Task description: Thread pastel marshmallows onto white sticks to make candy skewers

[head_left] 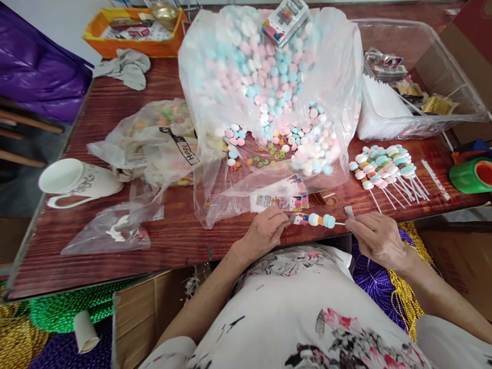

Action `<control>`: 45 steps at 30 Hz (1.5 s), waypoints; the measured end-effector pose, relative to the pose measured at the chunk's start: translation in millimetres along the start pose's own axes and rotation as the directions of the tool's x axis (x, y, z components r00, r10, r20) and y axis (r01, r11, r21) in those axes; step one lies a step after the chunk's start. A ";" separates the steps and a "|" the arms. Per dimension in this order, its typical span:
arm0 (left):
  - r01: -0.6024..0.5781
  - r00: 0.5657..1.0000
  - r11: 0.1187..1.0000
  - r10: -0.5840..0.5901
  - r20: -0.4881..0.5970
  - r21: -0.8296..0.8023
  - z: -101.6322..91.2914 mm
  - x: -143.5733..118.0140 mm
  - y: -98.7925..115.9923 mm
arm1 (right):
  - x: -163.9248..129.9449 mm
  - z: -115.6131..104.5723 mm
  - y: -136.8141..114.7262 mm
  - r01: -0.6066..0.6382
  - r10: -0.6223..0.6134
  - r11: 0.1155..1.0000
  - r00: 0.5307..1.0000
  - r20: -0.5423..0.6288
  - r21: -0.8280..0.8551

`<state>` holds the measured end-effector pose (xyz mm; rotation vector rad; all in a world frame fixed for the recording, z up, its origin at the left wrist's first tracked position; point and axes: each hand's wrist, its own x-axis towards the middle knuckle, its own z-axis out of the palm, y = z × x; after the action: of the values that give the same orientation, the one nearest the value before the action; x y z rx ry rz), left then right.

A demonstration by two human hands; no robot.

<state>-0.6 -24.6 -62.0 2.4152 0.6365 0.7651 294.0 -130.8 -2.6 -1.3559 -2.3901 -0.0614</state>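
Between my hands, near the table's front edge, lies a candy skewer (322,220) with blue, white and orange pieces on a white stick. My right hand (374,236) pinches the bare end of its stick. My left hand (267,228) is closed on a printed clear wrapper (301,219), which meets the candy end of the skewer. How far the candy sits inside the wrapper is hard to see. Printed wrappers (279,201) lie flat just beyond my left hand. Behind them an open plastic bag (326,77) spills pink, blue and white candies and small coloured rings.
Finished-looking candy skewers (384,166) lie piled at the right, near a green tape roll (471,174). A clear bin (442,46) holds white sticks and packets. At left are a mug (80,179), a knotted bag (154,138) and a small bag (103,241). An orange tray (111,48) stands behind.
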 end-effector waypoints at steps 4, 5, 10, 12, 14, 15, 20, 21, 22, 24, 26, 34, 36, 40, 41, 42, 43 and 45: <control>0.035 0.999 0.996 -0.034 -0.013 0.086 -4.5 3.3 5.3 | -6.0 10.5 3.8 -0.047 0.053 0.993 0.997 -0.058 0.110; 0.050 0.999 0.993 -0.049 -0.016 0.107 -5.4 4.6 6.3 | -7.3 13.0 4.6 -0.061 0.073 0.988 0.994 -0.078 0.144; 0.023 0.994 0.988 -0.040 0.105 0.156 -1.7 9.4 3.8 | -7.8 19.9 2.7 -0.079 0.104 0.969 0.990 -0.098 0.235; 0.008 0.990 0.986 -0.031 0.136 0.164 2.5 10.0 0.7 | -6.1 20.9 -0.4 -0.064 0.088 0.975 0.991 -0.105 0.212; 0.017 0.988 0.985 -0.043 0.151 0.171 5.4 10.4 -0.8 | -4.2 21.1 -3.5 -0.038 0.059 0.988 0.989 -0.134 0.153; 0.028 0.986 0.985 -0.055 0.160 0.171 6.0 10.7 -0.5 | -3.1 20.6 -4.9 -0.023 0.040 0.993 0.988 -0.150 0.112; 0.106 0.967 0.988 -0.128 0.219 0.109 3.1 12.3 6.4 | 6.7 10.2 -9.5 0.110 -0.120 0.992 0.971 -0.206 -0.057; 0.122 0.964 0.988 -0.142 0.227 0.099 1.9 12.8 7.4 | 9.7 6.3 -9.6 0.142 -0.154 0.987 0.965 -0.213 -0.070; 0.135 0.960 0.986 -0.156 0.234 0.102 0.6 13.4 8.0 | 12.9 2.2 -9.4 0.172 -0.186 0.982 0.959 -0.215 -0.081; 0.142 0.951 0.977 -0.179 0.253 0.159 -2.7 15.6 8.4 | 19.5 -6.3 -8.4 0.225 -0.240 0.969 0.955 -0.175 -0.104; 0.122 0.944 0.959 -0.192 0.270 0.255 -6.7 19.2 8.8 | 25.7 -13.3 -7.4 0.257 -0.271 0.957 0.958 -0.096 -0.135; 0.081 0.931 0.907 -0.217 0.295 0.414 -9.1 32.2 17.3 | 41.6 -15.2 -12.6 -0.023 0.022 1.000 0.997 0.069 0.012; 0.125 0.919 0.919 -0.249 0.306 0.375 -7.4 32.5 18.8 | 42.8 -11.0 -16.0 -0.034 0.029 0.999 0.993 0.114 0.038; 0.253 0.867 0.903 -0.371 0.333 0.347 -6.9 34.6 21.9 | 45.3 -0.8 -24.8 0.000 0.002 1.000 0.981 0.192 -0.011; 0.274 0.857 0.898 -0.390 0.337 0.344 -7.0 35.4 23.1 | 46.7 1.1 -26.7 0.007 -0.002 1.000 0.982 0.190 -0.025; 0.287 0.852 0.897 -0.399 0.338 0.336 -7.1 36.1 24.2 | 48.4 2.4 -28.2 0.014 -0.007 0.999 0.984 0.180 -0.039; 0.292 0.852 0.900 -0.398 0.340 0.323 -7.0 36.6 25.2 | 50.4 3.0 -28.9 0.025 -0.016 0.998 0.986 0.167 -0.052; 0.300 0.856 0.911 -0.388 0.342 0.282 -6.5 35.9 26.3 | 54.3 2.3 -28.2 0.060 -0.048 0.996 0.988 0.147 -0.072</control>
<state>28.6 -21.8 -27.9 2.4423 0.9924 0.0541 245.0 -100.9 18.8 -1.3727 -2.5700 -0.0717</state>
